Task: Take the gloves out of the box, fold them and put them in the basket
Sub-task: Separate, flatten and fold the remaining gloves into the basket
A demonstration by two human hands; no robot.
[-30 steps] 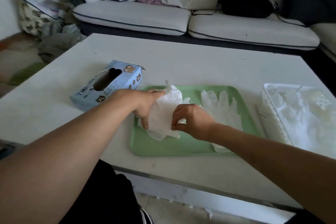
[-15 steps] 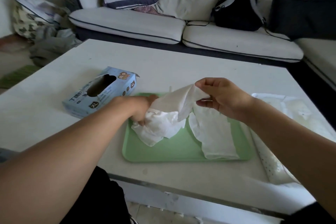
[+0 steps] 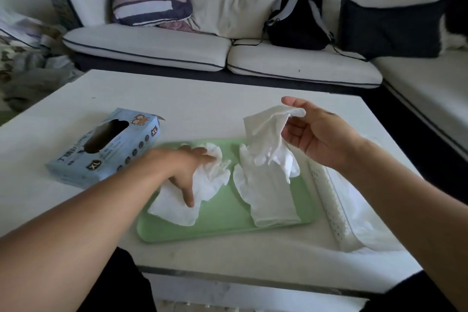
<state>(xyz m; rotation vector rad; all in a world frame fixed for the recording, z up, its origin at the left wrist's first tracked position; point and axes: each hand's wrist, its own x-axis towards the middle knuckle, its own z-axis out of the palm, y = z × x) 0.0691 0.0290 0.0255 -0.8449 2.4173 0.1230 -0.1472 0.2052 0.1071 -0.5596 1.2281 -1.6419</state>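
Your right hand (image 3: 321,137) pinches a white glove (image 3: 266,134) by its edge between thumb and fingertips, holding it up over the green tray's (image 3: 228,220) right half, above a flat glove (image 3: 266,197) lying there. Your left hand (image 3: 187,170) presses a crumpled glove (image 3: 202,185) onto the tray's left half, fingers spread. The blue glove box (image 3: 106,144) sits left of the tray, the white basket (image 3: 336,210) right.

Light blue cardboard glove box (image 3: 106,145) at 9 o'clock: "XL" on its end face and on its long side; other print unreadable.
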